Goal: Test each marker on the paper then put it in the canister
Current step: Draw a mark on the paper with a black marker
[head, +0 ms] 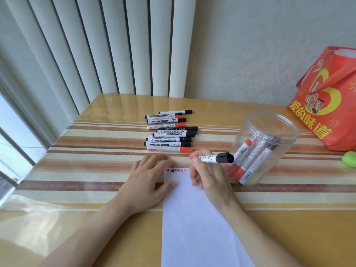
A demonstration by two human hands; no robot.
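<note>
Paper (pixel 194 218), a white sheet, lay nearest on the tabletop (pixel 67 189), running from the lower edge up to between the two hands. Along its far edge sat a short row of small red and black test marks (pixel 176 170).

At about 10 o'clock from the sheet's middle, the left hand (pixel 146 182) lay flat with fingers straight, its thumb pressing the paper's left border; that grip was apart and held nothing.

At about 1 o'clock from the sheet's middle, the right hand (pixel 208 176) had its grip clamped on a black-capped marker (pixel 216 158), fingers curled round the white barrel. That marker lay nearly level, cap end pointing toward 3 o'clock, just in front of the canister (pixel 267 147); whether they touched could not be told.

Clear and open-topped, the canister stood at 3 o'clock of the right hand and held several markers leaning inside, red-capped and black-capped.

At 12 o'clock of the hands, a loose row of markers (pixel 170 132) lay side by side on the striped cloth.

Farther off at 2 o'clock stood a red bag (pixel 327 97), with a green object (pixel 349 158) just beside it at the right edge.
</note>
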